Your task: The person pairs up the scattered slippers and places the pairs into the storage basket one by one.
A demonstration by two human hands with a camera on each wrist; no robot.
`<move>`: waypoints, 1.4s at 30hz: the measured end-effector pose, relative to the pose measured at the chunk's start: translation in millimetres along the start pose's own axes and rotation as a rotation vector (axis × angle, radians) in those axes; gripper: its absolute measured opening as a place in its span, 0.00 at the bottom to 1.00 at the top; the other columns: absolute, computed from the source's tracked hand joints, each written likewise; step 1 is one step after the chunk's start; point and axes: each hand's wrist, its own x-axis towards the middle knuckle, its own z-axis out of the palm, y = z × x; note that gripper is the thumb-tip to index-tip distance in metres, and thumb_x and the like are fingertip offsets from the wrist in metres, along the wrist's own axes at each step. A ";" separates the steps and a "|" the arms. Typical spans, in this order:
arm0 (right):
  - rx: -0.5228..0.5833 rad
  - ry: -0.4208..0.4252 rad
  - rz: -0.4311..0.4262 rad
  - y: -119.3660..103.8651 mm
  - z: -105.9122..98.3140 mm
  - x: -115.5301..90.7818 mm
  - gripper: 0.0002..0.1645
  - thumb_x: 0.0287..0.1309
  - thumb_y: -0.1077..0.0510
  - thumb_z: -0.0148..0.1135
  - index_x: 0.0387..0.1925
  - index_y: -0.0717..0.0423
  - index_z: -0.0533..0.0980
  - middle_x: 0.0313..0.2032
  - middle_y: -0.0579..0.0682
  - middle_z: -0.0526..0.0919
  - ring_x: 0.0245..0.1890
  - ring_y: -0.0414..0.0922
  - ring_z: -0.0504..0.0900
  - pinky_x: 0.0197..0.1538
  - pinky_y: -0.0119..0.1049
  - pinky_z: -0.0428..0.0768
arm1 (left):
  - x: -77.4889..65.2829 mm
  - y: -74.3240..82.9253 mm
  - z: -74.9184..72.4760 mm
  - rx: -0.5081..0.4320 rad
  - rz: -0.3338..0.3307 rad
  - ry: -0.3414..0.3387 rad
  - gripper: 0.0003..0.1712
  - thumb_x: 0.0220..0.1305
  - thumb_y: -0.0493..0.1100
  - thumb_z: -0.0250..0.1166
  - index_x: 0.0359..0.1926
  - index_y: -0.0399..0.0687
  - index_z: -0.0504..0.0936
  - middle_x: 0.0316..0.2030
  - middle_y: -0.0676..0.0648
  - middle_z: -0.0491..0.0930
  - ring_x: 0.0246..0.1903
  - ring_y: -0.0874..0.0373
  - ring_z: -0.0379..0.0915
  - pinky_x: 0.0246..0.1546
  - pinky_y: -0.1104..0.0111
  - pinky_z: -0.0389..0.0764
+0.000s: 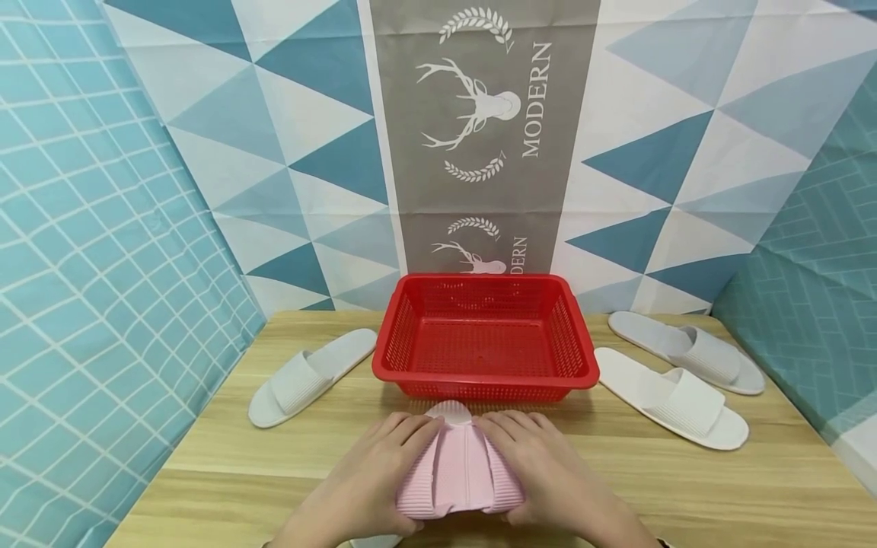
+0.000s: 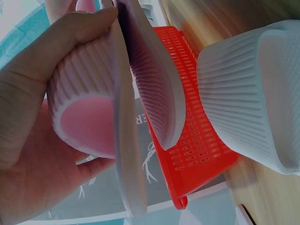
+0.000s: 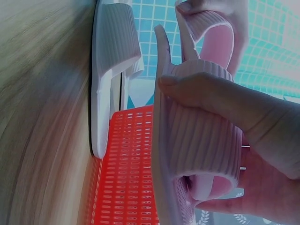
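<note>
My left hand (image 1: 377, 472) grips a pink slide slipper by its ribbed strap (image 2: 84, 75), thumb on the sole edge and fingers round the far side. My right hand (image 1: 555, 472) likewise grips a second pink slipper (image 3: 201, 136) across its strap, with the thumb at the sole. Side by side, the two pink slippers (image 1: 466, 472) are held above the table in front of the red basket (image 1: 479, 392). A white slipper (image 2: 234, 93) lies below them, mostly hidden by the hands and pink slippers in the head view.
The red perforated basket stands at the back middle of the wooden table (image 1: 226, 457). One white slipper (image 1: 304, 384) lies to its left. To its right lie a white slipper (image 1: 692, 403) and a greyish-white slipper (image 1: 706, 354). Patterned cloth (image 1: 322, 152) hangs behind.
</note>
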 end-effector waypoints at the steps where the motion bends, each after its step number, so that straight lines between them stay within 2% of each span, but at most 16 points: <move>1: -0.002 0.001 0.000 -0.3 0.3 0.1 0.59 0.19 0.41 0.83 0.61 0.50 0.69 0.56 0.44 0.78 0.57 0.45 0.75 0.59 0.47 0.77 | 0.3 0.2 0.5 0.004 0.004 0.003 0.60 0.26 0.56 0.82 0.66 0.51 0.66 0.59 0.53 0.74 0.57 0.58 0.67 0.61 0.59 0.75; 5: -0.012 0.007 -0.005 -1.2 1.5 0.3 0.60 0.18 0.41 0.83 0.61 0.50 0.69 0.56 0.44 0.79 0.57 0.45 0.75 0.58 0.47 0.77 | 1.2 0.8 2.0 0.019 0.013 0.012 0.61 0.25 0.57 0.82 0.66 0.50 0.66 0.59 0.53 0.74 0.57 0.57 0.67 0.61 0.59 0.75; 15: -0.082 0.138 -0.068 4.2 6.0 2.6 0.60 0.13 0.38 0.83 0.58 0.52 0.71 0.53 0.45 0.80 0.54 0.44 0.76 0.55 0.43 0.77 | 5.7 -0.9 4.0 0.019 0.024 0.062 0.60 0.23 0.55 0.82 0.64 0.52 0.67 0.57 0.54 0.75 0.56 0.59 0.66 0.60 0.59 0.75; 21: -0.049 0.133 -0.059 6.6 10.1 3.8 0.60 0.14 0.38 0.82 0.58 0.51 0.71 0.53 0.44 0.80 0.55 0.42 0.76 0.57 0.41 0.77 | 6.8 -3.1 6.8 0.017 0.022 0.069 0.60 0.24 0.56 0.82 0.64 0.52 0.67 0.57 0.55 0.75 0.56 0.59 0.66 0.60 0.59 0.75; 28: -0.078 0.176 -0.081 4.9 12.8 7.4 0.61 0.12 0.37 0.82 0.58 0.52 0.72 0.53 0.45 0.80 0.54 0.43 0.77 0.55 0.40 0.77 | 9.4 -2.2 10.0 0.010 0.012 0.081 0.61 0.23 0.57 0.82 0.65 0.52 0.66 0.58 0.55 0.74 0.57 0.59 0.66 0.60 0.58 0.74; 34: -0.081 0.151 -0.064 3.5 12.4 9.2 0.62 0.13 0.37 0.82 0.60 0.53 0.71 0.54 0.46 0.80 0.55 0.44 0.77 0.56 0.42 0.77 | 12.0 -0.7 12.5 0.026 0.016 0.097 0.62 0.22 0.58 0.83 0.65 0.53 0.67 0.59 0.54 0.74 0.56 0.59 0.66 0.60 0.59 0.73; 42: -0.105 0.207 -0.061 3.6 13.6 10.7 0.60 0.11 0.38 0.83 0.57 0.53 0.73 0.52 0.46 0.81 0.53 0.44 0.78 0.55 0.42 0.78 | 13.5 -2.3 14.9 0.048 0.047 0.189 0.63 0.18 0.58 0.83 0.64 0.53 0.68 0.57 0.56 0.75 0.56 0.61 0.67 0.58 0.62 0.73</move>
